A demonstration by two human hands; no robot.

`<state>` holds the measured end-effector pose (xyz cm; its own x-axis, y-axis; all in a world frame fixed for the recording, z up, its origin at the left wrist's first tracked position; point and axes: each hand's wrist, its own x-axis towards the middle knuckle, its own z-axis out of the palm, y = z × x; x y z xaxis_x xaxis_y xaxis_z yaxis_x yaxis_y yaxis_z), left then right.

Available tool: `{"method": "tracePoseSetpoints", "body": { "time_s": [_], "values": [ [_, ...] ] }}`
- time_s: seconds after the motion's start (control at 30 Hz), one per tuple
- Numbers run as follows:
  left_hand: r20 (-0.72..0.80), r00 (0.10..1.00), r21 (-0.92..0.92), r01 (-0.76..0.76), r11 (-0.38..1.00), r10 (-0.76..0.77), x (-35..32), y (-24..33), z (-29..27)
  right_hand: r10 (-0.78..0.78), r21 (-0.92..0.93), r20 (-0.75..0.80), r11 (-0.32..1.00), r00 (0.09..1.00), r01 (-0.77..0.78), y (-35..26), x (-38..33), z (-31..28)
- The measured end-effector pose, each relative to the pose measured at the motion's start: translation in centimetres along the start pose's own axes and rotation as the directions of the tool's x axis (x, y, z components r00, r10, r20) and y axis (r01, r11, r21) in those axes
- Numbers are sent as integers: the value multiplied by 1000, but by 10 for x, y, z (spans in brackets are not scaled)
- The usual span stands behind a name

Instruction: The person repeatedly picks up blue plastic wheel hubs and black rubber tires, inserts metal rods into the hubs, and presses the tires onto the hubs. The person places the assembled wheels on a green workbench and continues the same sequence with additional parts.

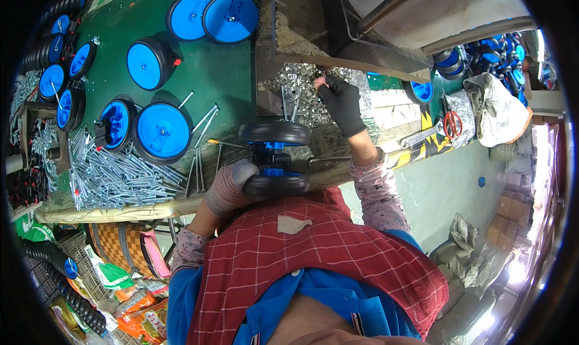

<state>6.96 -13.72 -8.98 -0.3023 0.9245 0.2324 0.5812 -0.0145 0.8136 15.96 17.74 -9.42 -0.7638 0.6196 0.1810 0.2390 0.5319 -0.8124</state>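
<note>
My left hand (233,183), in a striped knit glove, is closed around the near side of a twin wheel (274,184). This pair of black tyres with blue hubs stands on edge at the bench's front edge, close to my apron. My right hand (342,107) wears a black glove with bare fingertips. It reaches over a heap of small shiny metal nuts (304,82), thumb and finger pinched together at the heap's right side. What they hold, if anything, is too small to make out. Two bolts (294,108) stick up just beyond the twin wheel.
Long bolts (123,176) lie piled at the bench's left front. Several blue-hubbed wheels (161,132) lie on the green bench top (220,73). A metal frame (356,67) rises behind the nuts. At right are a wrench (419,137), red-handled scissors (452,125) and a white sack (500,113).
</note>
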Motion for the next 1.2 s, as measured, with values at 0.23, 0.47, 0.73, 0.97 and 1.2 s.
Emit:
{"method": "tracePoseSetpoints", "body": {
  "time_s": [0.23, 0.47, 0.73, 0.97, 1.2],
  "values": [
    [-8, 1000, 6, -6, 1000, 6, -1, -2, 1, -96, 80, 9, 992, 995, 95, -14, -10, 14],
    [4, 1000, 0, -16, 1000, 16, 0, 2, -1, -201, 35, 24, 979, 979, 200, -23, -15, 14],
    [26, 999, 50, -29, 998, 28, 1, 4, -3, -110, 95, -22, 989, 994, 111, -5, -3, 25],
    [4, 997, 40, -78, 996, 78, 2, -2, 1, -319, -235, 246, 896, 915, 376, -6, 36, 25],
    [-8, 990, 47, -141, 989, 141, -4, -6, 3, -249, -371, 383, 840, 890, 395, 12, 50, 37]
  ]
}}
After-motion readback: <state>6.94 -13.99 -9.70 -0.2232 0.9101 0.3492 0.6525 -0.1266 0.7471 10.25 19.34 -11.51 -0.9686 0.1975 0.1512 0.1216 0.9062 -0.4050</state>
